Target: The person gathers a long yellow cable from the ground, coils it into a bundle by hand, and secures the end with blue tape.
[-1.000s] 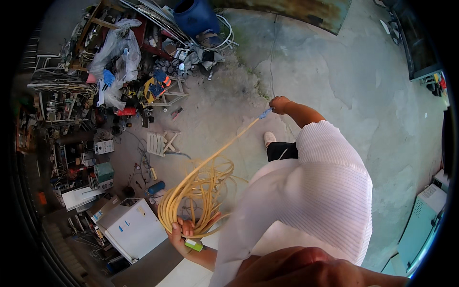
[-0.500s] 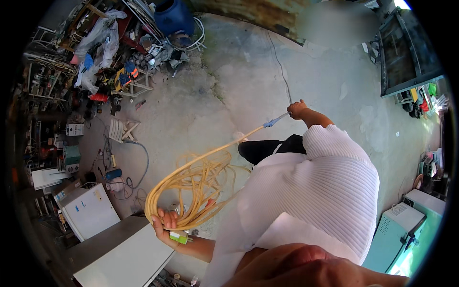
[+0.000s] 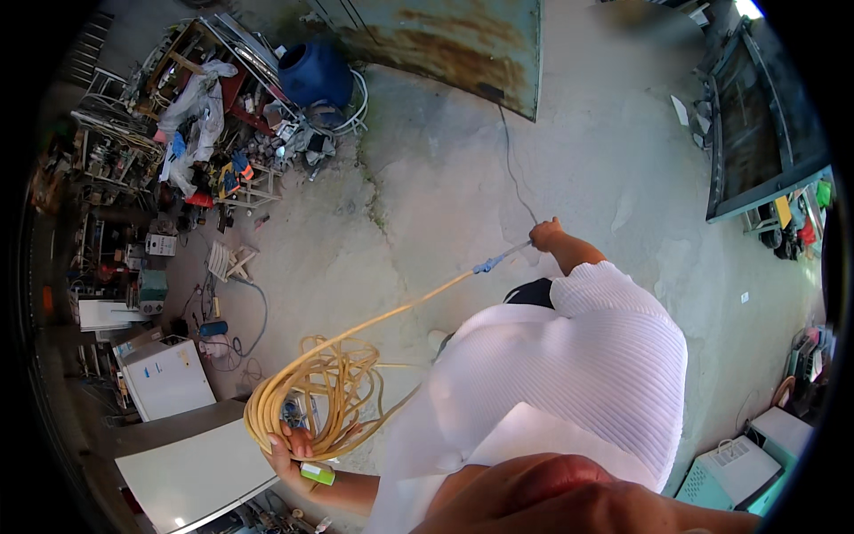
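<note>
My left hand (image 3: 292, 448) is closed around a loose coil of yellow cable (image 3: 258, 400), whose loops hang down beside the fingers. A green-and-white piece, which looks like a plug (image 3: 318, 473), lies against my left wrist. From the coil, one yellow strand stretches up and right to a blue-wrapped joint (image 3: 487, 265), where a grey cable takes over. Out to the right, my right hand (image 3: 547, 234) grips the grey cable (image 3: 513, 160) just past that joint. Beyond this hand, the grey cable trails over the concrete floor to a rusty metal door.
The rusty door (image 3: 463, 44) stands at the far side. Far left are a blue barrel (image 3: 316, 76) and piled scrap. A small folding stool (image 3: 231, 262), hoses and white cabinets (image 3: 165, 378) line the left. A green machine (image 3: 729, 472) stands near right, a dark metal frame (image 3: 769, 116) far right.
The view has shifted, showing more of the rusty door. My left hand and the coil sit lower and further left in view. Both hands keep their grip on the cable.
</note>
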Demonstrator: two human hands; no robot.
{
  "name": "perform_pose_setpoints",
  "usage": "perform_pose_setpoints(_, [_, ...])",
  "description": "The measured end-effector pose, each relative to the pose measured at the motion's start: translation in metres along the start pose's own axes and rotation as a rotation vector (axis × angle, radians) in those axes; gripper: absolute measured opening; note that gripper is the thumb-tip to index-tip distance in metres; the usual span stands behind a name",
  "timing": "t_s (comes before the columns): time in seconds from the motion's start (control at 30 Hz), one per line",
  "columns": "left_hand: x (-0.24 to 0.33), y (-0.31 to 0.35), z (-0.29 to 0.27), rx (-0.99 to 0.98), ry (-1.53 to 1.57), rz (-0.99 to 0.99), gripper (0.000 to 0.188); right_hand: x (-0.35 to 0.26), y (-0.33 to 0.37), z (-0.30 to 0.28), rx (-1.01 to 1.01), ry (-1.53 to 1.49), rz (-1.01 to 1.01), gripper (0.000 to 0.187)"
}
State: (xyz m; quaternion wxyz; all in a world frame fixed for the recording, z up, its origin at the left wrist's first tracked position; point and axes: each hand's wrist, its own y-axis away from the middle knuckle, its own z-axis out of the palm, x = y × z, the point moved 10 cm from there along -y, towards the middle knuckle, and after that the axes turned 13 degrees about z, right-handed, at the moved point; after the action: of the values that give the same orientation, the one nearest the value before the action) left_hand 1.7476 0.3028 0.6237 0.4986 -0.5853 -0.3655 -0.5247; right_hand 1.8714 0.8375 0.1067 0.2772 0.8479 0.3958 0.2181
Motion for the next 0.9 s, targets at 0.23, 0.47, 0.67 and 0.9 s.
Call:
perform_pose_setpoints(0.23, [0.027,0.057,0.128,0.224,0.061,0.048,0.033,0.126,0.022,0.012,-0.045,-0.135,-0.205,0.022])
perform_pose_setpoints(0.47, [0.055,0.129,0.270,0.112,0.233,0.043,0.034,0.265,0.037,0.058,-0.026,-0.141,-0.106,0.024])
perform_pose_setpoints(0.67, [0.051,0.206,0.356,-0.037,0.284,0.066,0.036,0.417,0.079,0.060,0.066,-0.141,0.007,0.022])
perform_pose_setpoints(0.9, [0.060,0.291,0.432,0.139,0.102,-0.002,0.040,0.581,0.096,0.023,0.189,-0.019,0.060,0.022])
